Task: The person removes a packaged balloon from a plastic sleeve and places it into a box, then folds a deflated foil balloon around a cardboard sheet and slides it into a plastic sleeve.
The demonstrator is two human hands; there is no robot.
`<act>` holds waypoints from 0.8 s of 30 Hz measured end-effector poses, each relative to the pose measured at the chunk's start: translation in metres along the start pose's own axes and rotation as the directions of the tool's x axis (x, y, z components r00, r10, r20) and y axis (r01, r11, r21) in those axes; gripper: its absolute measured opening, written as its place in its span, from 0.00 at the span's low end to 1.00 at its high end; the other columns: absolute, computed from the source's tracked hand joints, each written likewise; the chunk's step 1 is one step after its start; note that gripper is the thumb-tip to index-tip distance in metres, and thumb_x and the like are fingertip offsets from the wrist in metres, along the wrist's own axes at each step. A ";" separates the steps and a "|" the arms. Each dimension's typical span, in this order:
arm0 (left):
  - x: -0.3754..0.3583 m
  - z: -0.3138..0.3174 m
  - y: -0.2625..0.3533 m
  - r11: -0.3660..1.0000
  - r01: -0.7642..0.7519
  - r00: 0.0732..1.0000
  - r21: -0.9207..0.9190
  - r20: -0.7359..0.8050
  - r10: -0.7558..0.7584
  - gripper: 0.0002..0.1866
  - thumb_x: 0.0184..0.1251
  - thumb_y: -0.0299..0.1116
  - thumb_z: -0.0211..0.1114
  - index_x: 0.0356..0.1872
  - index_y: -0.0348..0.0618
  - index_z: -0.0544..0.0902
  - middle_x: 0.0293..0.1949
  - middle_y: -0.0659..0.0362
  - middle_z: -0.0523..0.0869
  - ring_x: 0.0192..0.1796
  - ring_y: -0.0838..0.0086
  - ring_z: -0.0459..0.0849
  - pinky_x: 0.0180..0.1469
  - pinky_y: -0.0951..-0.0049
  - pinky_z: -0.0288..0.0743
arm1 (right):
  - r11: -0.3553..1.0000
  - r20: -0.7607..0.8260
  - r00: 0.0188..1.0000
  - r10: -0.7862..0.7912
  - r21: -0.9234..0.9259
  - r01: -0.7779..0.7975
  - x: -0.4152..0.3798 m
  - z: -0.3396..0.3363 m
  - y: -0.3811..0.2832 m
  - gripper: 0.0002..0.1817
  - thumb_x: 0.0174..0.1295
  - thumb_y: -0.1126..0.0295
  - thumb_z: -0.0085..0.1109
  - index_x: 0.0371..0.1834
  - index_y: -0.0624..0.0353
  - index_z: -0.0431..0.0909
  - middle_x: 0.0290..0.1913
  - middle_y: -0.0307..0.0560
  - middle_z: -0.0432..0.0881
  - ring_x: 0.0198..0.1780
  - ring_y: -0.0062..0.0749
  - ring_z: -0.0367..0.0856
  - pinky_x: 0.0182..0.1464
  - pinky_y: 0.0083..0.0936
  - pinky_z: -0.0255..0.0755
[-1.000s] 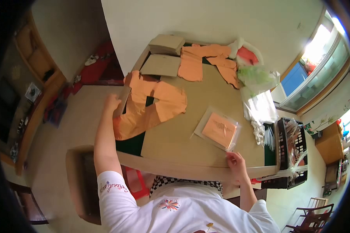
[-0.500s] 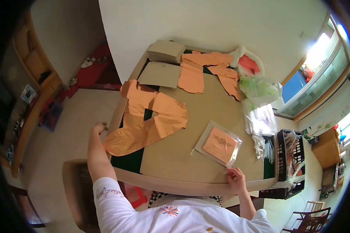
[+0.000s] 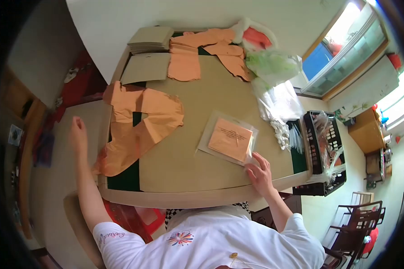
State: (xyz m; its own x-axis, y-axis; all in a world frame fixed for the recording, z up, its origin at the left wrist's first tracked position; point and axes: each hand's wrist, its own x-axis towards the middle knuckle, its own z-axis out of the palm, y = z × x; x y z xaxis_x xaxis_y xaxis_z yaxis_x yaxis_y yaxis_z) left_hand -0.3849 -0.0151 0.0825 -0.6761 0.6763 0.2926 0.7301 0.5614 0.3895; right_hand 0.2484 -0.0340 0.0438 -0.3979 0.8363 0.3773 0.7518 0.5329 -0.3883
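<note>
The right hand (image 3: 259,174) rests at about 5 o'clock on the tabletop (image 3: 202,94), near its front edge, with its grip open: the fingers are spread and the fingertips press on the near corner of a clear plastic bag (image 3: 229,140). The bag lies flat just right of the tabletop's middle, and a folded orange garment (image 3: 230,139) with dark print shows inside it.

The left hand (image 3: 78,134) hangs in the air off the tabletop's left edge, at about 9 o'clock, grip open and holding nothing. Nearest to it is an unfolded orange garment (image 3: 139,123), spread over the left side of the tabletop with its lower end drooping over the edge.

At 12 o'clock lie more orange garments (image 3: 197,51). At 11 o'clock sits a stack of brown cardboard sheets (image 3: 150,38), with a single cardboard sheet (image 3: 146,68) just in front of it. Loose clear bags (image 3: 280,96) pile up at 2 o'clock, and a black crate (image 3: 325,154) stands just beside the right edge at 3 o'clock.
</note>
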 end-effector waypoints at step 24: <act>-0.277 0.059 0.195 0.484 -0.629 0.476 -0.608 0.191 0.858 0.17 0.51 0.32 0.75 0.43 0.49 0.82 0.58 0.59 0.79 0.64 0.62 0.75 0.69 0.50 0.61 | 0.939 0.131 0.989 -0.074 0.344 0.024 0.025 0.007 0.030 0.07 0.57 0.74 0.65 0.37 0.56 0.79 0.52 0.44 0.82 0.62 0.39 0.77 0.65 0.43 0.66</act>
State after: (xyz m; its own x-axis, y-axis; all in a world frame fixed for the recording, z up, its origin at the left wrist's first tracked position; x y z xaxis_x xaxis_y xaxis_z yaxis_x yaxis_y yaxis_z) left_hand -0.0496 -0.0644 0.0261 0.3239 0.8950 0.3068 0.7186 -0.4436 0.5355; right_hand 0.2574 0.0035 0.0354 -0.5176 0.8045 0.2913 0.5149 0.5648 -0.6448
